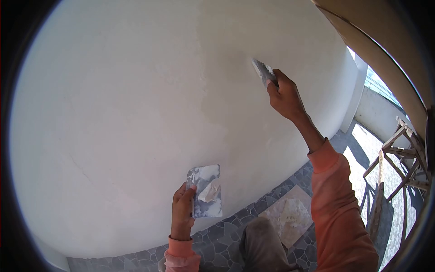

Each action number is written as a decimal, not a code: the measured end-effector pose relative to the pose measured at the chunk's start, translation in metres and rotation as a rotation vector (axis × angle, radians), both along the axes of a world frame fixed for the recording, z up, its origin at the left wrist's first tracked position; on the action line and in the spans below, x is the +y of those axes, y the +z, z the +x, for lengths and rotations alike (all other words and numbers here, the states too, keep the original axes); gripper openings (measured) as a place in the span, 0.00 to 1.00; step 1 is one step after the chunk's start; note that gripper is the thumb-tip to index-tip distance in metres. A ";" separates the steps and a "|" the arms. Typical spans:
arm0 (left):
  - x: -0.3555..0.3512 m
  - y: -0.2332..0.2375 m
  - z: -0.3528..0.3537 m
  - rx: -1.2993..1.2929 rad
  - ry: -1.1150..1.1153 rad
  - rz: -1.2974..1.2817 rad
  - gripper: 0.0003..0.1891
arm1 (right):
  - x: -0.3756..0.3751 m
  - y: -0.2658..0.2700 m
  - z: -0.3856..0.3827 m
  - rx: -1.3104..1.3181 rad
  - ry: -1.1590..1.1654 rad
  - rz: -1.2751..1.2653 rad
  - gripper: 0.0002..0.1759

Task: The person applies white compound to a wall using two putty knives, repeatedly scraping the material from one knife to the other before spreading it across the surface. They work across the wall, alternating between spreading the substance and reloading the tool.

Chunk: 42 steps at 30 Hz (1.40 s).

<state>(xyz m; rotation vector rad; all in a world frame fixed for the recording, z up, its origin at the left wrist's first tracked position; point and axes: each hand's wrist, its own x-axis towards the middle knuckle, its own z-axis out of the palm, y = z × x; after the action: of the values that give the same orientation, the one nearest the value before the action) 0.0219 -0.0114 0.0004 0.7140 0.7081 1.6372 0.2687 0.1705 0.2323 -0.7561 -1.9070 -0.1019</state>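
Observation:
My right hand (286, 93) is closed around a putty knife (264, 71), whose edge is at the wall's surface, on a darker, damp-looking patch (244, 104). The rest of the white wall (113, 113) is paler to the left of that patch. Lower down, my left hand (183, 206) grips a flat grey plate (217, 204) by its left edge, with the thumb on top. White putty (209, 191) is smeared over the plate, with a thicker lump near its right side. The fingers beneath the plate are mostly hidden.
A board (299, 195) with whitish smears lies on the grey stone-patterned floor (217, 235) by the wall's foot. My knee (263, 242) shows at the bottom. A wooden trestle (403, 154) stands at the right, near a low wall (376, 109).

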 end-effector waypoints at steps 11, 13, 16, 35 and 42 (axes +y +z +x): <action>0.000 -0.005 -0.002 -0.012 -0.002 0.004 0.19 | -0.003 -0.005 0.010 0.238 0.352 -0.471 0.14; 0.000 -0.004 -0.002 -0.009 -0.002 0.009 0.19 | -0.013 -0.004 0.006 0.282 0.420 -0.515 0.15; -0.002 0.000 0.000 -0.004 -0.003 0.014 0.20 | -0.029 -0.002 0.001 0.331 0.481 -0.559 0.16; -0.001 0.000 0.003 -0.012 0.047 0.002 0.17 | -0.052 -0.039 -0.076 -0.440 -0.015 0.842 0.23; -0.001 -0.001 0.000 0.002 0.027 -0.026 0.18 | -0.049 -0.039 -0.121 -0.401 -0.004 0.999 0.25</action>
<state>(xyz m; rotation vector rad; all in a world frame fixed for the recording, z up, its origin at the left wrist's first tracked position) 0.0220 -0.0123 -0.0004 0.6899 0.7424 1.6495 0.1478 0.1213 0.1932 -0.0446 -1.8861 -1.1797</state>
